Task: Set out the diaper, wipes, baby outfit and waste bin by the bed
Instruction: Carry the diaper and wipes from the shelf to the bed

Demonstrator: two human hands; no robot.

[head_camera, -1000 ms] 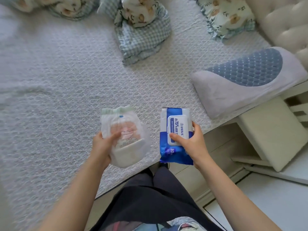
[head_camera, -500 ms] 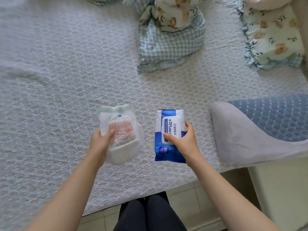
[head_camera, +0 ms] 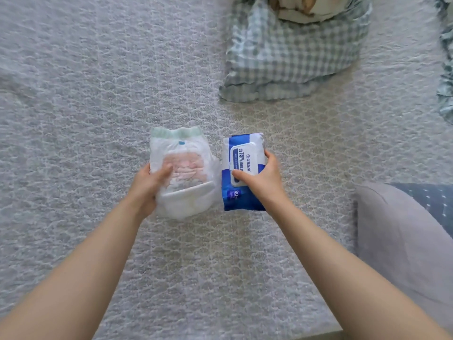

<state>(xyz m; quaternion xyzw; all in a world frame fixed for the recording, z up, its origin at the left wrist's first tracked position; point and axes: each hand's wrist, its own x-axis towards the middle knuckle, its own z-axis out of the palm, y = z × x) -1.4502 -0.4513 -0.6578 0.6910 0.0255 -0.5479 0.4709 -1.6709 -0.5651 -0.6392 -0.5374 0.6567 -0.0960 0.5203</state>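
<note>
A white pull-up diaper (head_camera: 186, 158) with a green waistband is gripped at its lower left by my left hand (head_camera: 147, 185), low over the bed (head_camera: 85, 94). Right beside it is a blue and white pack of wipes (head_camera: 241, 155), and my right hand (head_camera: 262, 180) holds it with the thumb on its white lid. Both items are over the middle of the grey textured bedspread; whether they touch it I cannot tell. No baby outfit or waste bin is in view.
A blue-checked pillow (head_camera: 289, 52) with a printed cushion on top lies at the back right. A grey and blue wedge pillow (head_camera: 404, 236) fills the right side. A frilled fabric edge (head_camera: 446, 77) shows at the far right.
Both hands have carried the diaper and wipes forward from the bed's edge over the bedspread. The view has tilted down, so the floor and my legs have left the frame.
</note>
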